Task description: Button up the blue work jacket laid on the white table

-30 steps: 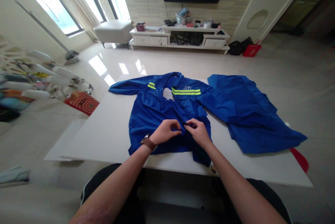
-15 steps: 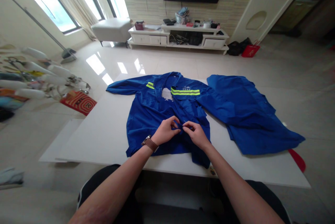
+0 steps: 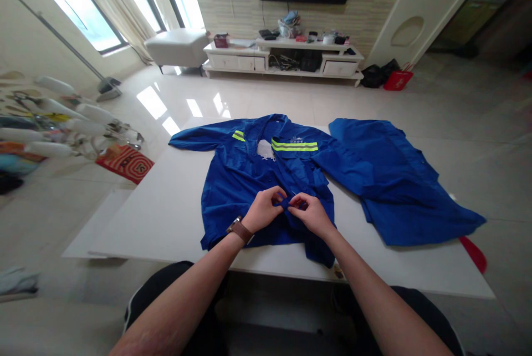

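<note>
A blue work jacket [image 3: 233, 184] with yellow-green reflective stripes lies face up on a white table [image 3: 166, 206], its collar toward the far side. My left hand [image 3: 266, 207] pinches the jacket's front edge near the lower middle. Close beside it, my right hand [image 3: 308, 213] pinches the same front opening from the other side. The fingertips of both hands nearly meet, and the small bit of cloth between them is mostly hidden. Blue folded trousers or similar blue cloth [image 3: 394, 184] lies at the right, touching the jacket's sleeve.
A red paper bag [image 3: 127, 163] stands by the table's left edge, near a rack of white rollers or cones [image 3: 91, 112]. Part of a red seat [image 3: 474, 255] shows at the right edge. Farther back are a white TV cabinet [image 3: 236, 62] and a grey bench [image 3: 178, 48].
Both hands stay at the jacket's front with slight finger shifts. A small fold of blue cloth now shows more clearly between the fingertips.
</note>
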`<state>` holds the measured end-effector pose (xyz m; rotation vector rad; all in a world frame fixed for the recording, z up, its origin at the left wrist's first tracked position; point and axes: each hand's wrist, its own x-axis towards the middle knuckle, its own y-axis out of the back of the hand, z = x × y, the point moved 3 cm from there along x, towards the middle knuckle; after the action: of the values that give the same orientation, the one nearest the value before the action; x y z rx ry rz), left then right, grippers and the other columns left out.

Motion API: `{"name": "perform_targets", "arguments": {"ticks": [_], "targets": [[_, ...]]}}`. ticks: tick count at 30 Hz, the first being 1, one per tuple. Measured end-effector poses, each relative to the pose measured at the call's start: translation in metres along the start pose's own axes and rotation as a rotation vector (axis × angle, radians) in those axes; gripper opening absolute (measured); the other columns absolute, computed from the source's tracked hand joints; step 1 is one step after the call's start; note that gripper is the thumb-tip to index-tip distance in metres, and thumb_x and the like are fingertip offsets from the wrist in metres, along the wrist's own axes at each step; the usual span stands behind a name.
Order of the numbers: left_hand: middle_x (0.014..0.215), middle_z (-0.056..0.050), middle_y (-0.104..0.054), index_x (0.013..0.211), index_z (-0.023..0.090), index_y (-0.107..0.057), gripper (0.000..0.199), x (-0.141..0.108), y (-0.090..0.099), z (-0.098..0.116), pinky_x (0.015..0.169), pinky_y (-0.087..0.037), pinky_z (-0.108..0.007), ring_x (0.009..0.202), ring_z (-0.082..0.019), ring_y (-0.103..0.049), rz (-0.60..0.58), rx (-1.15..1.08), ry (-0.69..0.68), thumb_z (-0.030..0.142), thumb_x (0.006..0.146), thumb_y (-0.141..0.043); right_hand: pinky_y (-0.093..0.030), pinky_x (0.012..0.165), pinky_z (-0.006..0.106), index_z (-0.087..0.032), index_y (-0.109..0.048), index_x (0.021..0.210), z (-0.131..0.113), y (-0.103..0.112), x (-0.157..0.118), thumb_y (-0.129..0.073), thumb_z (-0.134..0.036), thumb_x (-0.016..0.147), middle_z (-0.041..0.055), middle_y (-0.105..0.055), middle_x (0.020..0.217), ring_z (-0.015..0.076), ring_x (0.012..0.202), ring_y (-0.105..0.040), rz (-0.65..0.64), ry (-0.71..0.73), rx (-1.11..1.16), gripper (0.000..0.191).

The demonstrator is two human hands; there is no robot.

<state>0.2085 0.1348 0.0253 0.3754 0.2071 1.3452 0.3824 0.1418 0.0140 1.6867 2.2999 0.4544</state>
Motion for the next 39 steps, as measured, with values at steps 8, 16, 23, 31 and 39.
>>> {"name": "perform_targets", "arguments": {"ticks": [8, 16, 23, 31, 39], "targets": [[0.077, 0.000, -0.069, 0.098, 0.017, -0.066, 0.028, -0.003, -0.005, 0.004, 0.065, -0.047, -0.022, 0.070, -0.013, -0.064, -0.037, -0.134, 0.093, 0.011, 0.071, -0.064, -0.043, 0.064, 0.028, -0.020, -0.066, 0.076, 0.000, 0.001, -0.001, -0.070, -0.027, 0.075, -0.0001, -0.065, 0.075, 0.0159, 0.070, -0.059, 0.040, 0.043, -0.072, 0.008], [0.068, 0.001, -0.066, 0.094, 0.016, -0.062, 0.023, 0.002, -0.012, -0.011, 0.054, -0.039, -0.019, 0.059, -0.010, -0.059, -0.028, -0.249, 0.172, 0.023, 0.074, -0.072, -0.044, 0.067, 0.028, -0.021, -0.062, 0.073, -0.002, -0.002, -0.003, -0.069, -0.025, 0.075, -0.0008, -0.063, 0.077, 0.0158, 0.073, -0.058, 0.025, 0.082, -0.130, 0.008], [0.066, 0.003, -0.065, 0.097, 0.016, -0.060, 0.035, 0.004, -0.010, -0.021, 0.052, -0.036, -0.018, 0.053, -0.008, -0.055, 0.012, -0.370, 0.272, 0.028, 0.069, -0.079, -0.047, 0.069, 0.030, -0.021, -0.067, 0.075, 0.001, -0.002, -0.003, -0.070, -0.032, 0.079, 0.0016, -0.070, 0.076, 0.0177, 0.072, -0.063, 0.055, 0.009, -0.125, 0.012], [0.069, 0.003, -0.065, 0.097, 0.016, -0.060, 0.035, 0.004, -0.010, -0.020, 0.054, -0.040, -0.018, 0.055, -0.007, -0.057, 0.008, -0.410, 0.313, 0.017, 0.066, -0.077, -0.048, 0.069, 0.031, -0.021, -0.068, 0.080, 0.000, -0.002, -0.003, -0.067, -0.031, 0.081, 0.0033, -0.071, 0.079, 0.0188, 0.075, -0.064, 0.060, 0.021, -0.129, 0.011], [0.076, 0.002, -0.063, 0.099, 0.015, -0.062, 0.038, 0.005, -0.010, -0.017, 0.060, -0.044, -0.021, 0.062, -0.008, -0.058, 0.002, -0.416, 0.291, 0.016, 0.065, -0.078, -0.045, 0.070, 0.031, -0.020, -0.067, 0.080, 0.000, -0.003, -0.003, -0.062, -0.028, 0.083, 0.0029, -0.069, 0.079, 0.0179, 0.074, -0.062, 0.063, 0.027, -0.130, 0.009]]}}
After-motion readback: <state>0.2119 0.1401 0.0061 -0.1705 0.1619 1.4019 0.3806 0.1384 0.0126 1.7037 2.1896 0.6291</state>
